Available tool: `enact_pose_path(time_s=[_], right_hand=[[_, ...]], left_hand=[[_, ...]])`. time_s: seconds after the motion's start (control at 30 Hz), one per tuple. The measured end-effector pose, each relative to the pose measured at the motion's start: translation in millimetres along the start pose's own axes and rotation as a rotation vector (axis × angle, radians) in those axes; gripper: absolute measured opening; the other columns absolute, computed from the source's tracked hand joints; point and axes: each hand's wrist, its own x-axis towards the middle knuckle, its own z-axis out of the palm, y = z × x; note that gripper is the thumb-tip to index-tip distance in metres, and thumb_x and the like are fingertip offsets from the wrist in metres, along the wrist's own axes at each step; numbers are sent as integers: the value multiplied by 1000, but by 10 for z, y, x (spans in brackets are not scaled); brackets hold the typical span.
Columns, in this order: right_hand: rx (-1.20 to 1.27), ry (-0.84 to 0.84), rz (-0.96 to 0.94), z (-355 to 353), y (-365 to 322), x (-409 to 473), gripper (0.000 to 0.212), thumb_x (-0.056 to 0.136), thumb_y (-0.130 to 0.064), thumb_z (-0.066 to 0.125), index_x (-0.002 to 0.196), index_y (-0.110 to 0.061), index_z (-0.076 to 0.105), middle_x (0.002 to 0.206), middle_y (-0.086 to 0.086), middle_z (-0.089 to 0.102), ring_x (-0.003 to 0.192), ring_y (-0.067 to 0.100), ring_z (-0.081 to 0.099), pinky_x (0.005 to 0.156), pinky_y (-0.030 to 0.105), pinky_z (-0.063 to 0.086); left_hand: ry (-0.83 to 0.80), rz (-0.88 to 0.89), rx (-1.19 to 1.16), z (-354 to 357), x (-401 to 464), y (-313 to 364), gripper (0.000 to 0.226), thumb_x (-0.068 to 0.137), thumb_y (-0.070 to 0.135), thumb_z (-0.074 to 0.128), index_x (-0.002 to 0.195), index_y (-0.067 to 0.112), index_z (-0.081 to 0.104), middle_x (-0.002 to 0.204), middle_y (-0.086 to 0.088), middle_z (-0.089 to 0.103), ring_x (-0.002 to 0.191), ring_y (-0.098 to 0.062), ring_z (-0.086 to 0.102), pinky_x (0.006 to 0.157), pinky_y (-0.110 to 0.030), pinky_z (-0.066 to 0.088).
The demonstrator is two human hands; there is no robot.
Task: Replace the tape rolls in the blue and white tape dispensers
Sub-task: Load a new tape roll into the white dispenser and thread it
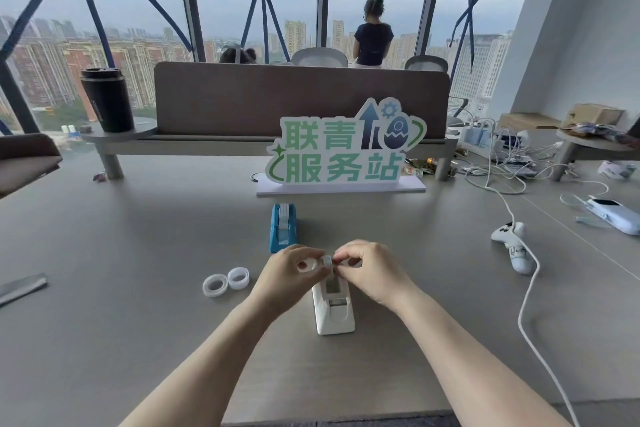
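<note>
While both hands pinch small clear tape roll (327, 261) — left hand (295, 270), right hand (367, 266) — above white plastic tape dispenser (333, 309), keep core level, drop squarely into cradle, then thread end to cutter; blue dispenser (283, 227) behind already loaded.

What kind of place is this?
Likely a high-rise shared office: a grey desk with a partition screen, floor-to-ceiling windows over city towers, and a standing sign.

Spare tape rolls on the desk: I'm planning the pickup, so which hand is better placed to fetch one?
Left. The spare rolls lie just beside the left hand, while the right hand would have to cross over the white dispenser.
</note>
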Motion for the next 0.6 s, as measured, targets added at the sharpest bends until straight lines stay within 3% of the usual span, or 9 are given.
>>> enact_pose_path(time_s=[0.23, 0.47, 0.6], right_hand=[[47, 41, -12, 33, 48, -30, 9, 81, -13, 75, 87, -18, 79, 95, -5, 75, 88, 12, 68, 84, 31, 54], [65, 18, -7, -1, 17, -98, 13, 78, -27, 77, 91, -26, 74, 91, -12, 70, 76, 10, 63, 76, 33, 55], [53, 23, 26, 13, -17, -103, 18, 77, -30, 79, 92, -28, 69, 93, -13, 67, 78, 8, 60, 76, 30, 52]], left_hand=[[-22, -38, -71, 70, 34, -15, 21, 85, 32, 68, 105, 28, 71, 100, 10, 71, 89, -13, 65, 84, -35, 56], [-13, -96, -17, 97, 89, -17, 25, 94, 23, 56, 114, 19, 71, 114, 2, 72, 103, -13, 64, 94, -34, 53], [5, -111, -107, 86, 39, -20, 25, 95, 14, 51, 114, 19, 67, 112, 3, 70, 105, -15, 64, 95, -35, 52]])
